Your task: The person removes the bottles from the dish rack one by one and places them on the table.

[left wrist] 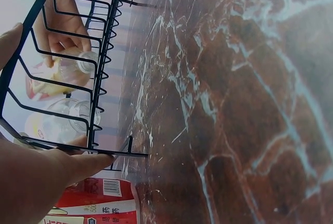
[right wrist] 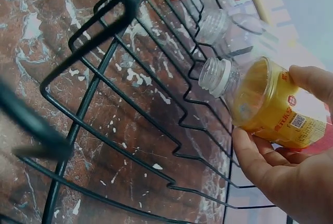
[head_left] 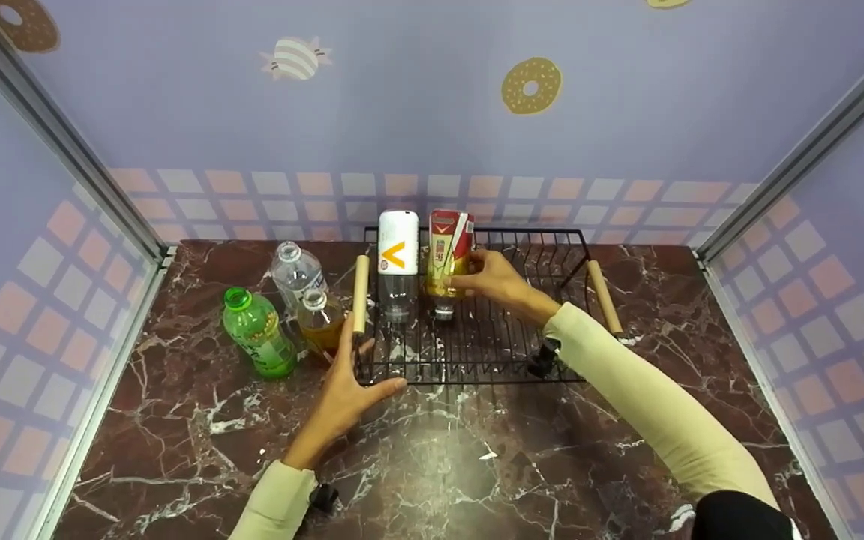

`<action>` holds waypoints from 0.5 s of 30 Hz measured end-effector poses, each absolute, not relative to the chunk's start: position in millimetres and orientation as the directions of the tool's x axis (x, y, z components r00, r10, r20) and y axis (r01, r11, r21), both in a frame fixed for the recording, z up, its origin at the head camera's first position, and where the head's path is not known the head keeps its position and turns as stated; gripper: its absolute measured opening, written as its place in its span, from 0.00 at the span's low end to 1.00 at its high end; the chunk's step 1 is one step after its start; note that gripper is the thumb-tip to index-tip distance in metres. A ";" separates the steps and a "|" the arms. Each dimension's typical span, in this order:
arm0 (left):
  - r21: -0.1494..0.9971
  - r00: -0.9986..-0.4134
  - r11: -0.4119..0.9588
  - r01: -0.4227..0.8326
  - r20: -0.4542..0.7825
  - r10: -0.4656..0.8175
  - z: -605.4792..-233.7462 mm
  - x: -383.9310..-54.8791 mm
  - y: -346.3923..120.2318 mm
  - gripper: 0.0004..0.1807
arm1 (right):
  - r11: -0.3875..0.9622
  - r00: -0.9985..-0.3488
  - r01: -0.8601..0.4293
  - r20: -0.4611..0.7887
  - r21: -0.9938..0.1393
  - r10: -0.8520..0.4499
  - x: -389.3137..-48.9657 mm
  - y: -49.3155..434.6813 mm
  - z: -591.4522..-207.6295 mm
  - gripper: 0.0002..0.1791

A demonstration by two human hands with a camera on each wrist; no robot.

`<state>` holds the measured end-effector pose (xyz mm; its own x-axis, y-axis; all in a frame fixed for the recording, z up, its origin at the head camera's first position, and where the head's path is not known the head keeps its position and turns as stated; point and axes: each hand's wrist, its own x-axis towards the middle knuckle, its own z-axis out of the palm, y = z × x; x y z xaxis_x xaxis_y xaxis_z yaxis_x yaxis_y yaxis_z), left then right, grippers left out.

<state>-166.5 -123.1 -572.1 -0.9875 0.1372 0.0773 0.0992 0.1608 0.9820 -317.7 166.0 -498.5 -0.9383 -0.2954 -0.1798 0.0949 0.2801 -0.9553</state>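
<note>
My right hand [head_left: 496,279] pinches an upside-down plastic bottle [head_left: 443,259] with a red and yellow label, thumb on one side and fingers on the other. The bottle's uncapped neck points down among the wires of a black wire rack [right wrist: 179,146]. Beside it in the rack leans another inverted clear bottle [head_left: 399,247], its label white with an orange mark. My left hand [head_left: 346,382] grips the rack's front left corner, thumb along the front rim and fingers at the end wires, below the wooden handle [head_left: 361,292].
Left of the rack stand a green bottle [head_left: 261,334], a clear bottle [head_left: 295,274] and a bottle of amber liquid [head_left: 318,322], all uncapped. A second wooden handle [head_left: 604,297] is on the rack's right end. Patterned wall panels [head_left: 432,112] enclose the marbled table [head_left: 432,465].
</note>
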 end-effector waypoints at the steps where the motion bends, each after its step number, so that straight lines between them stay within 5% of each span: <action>1: 0.982 -0.988 0.161 0.099 0.077 0.137 -572.2 -166.6 -123.3 0.76 | 0.274 -0.940 0.091 -0.173 -0.957 -0.293 -316.3 167.2 -496.2 0.30; 15: 0.981 -0.986 0.165 0.102 0.078 0.144 -571.8 -167.1 -123.3 0.77 | 0.202 -0.933 0.091 -0.155 -0.975 -0.325 -284.0 179.5 -472.7 0.38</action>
<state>-167.1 -123.3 -571.8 -0.9864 0.1444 0.0783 0.1020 0.1646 0.9811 -284.0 179.5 -472.7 -0.9330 -0.3251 -0.1545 0.0911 0.2019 -0.9751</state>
